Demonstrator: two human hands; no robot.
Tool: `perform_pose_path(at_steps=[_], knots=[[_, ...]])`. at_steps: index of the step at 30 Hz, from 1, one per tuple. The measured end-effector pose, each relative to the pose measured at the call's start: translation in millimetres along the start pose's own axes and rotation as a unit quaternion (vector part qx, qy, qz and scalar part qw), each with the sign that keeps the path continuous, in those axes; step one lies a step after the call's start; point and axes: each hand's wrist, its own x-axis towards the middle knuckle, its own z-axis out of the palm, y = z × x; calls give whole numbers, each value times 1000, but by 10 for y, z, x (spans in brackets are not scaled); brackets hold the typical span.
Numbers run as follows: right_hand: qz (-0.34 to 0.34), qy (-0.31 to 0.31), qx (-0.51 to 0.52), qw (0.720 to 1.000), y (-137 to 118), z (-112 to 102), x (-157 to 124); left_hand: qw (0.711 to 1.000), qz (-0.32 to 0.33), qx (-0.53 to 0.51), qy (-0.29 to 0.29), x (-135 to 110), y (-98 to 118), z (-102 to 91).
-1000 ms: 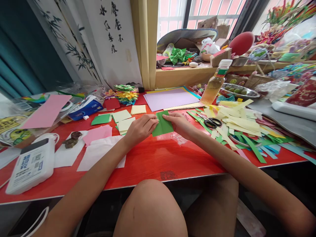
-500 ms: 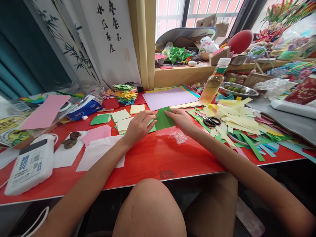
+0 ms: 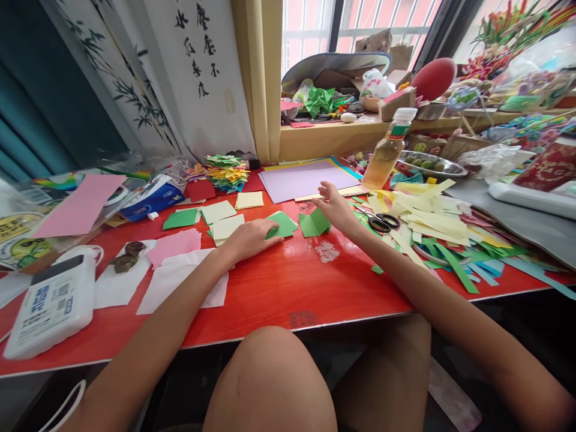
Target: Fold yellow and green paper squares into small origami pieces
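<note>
My left hand (image 3: 254, 239) rests low over the red table, its fingers and thumb apart. Its fingertips touch the left side of a flat square of green paper (image 3: 285, 225). To the right lies a second green paper square (image 3: 314, 222) with a crease down it, its two halves slightly raised. My right hand (image 3: 335, 207) hovers just beside and above that creased square, fingers spread and holding nothing. Cream paper squares (image 3: 227, 228) and another green paper piece (image 3: 181, 219) are left of my left hand, partly overlapped by one another.
Black-handled scissors (image 3: 384, 222) lie beside a heap of paper strips (image 3: 432, 216) on the right. A glass bottle (image 3: 387, 150) stands behind them, near lilac sheets (image 3: 306, 179). At left are a white box-shaped device (image 3: 54, 309), white tissues (image 3: 184, 282) and a folded-paper stack (image 3: 227, 173).
Both hands held a green paper before; now it lies creased on the table. The right hand has let go and opened. The left hand has lowered onto another green square.
</note>
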Motion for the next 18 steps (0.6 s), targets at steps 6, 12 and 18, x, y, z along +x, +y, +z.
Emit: perform_pose_path(at_steps=[6, 12, 18], knots=[[-78, -166, 25, 983, -289, -3, -153, 999, 11, -45, 13, 19, -17, -34], [-144, -180, -191, 954, -270, 66, -241, 973, -90, -72, 202, 12, 59, -95], [-10, -241, 131, 962, -328, 165, -259, 864, -149, -391, 281, 46, 174, -113]])
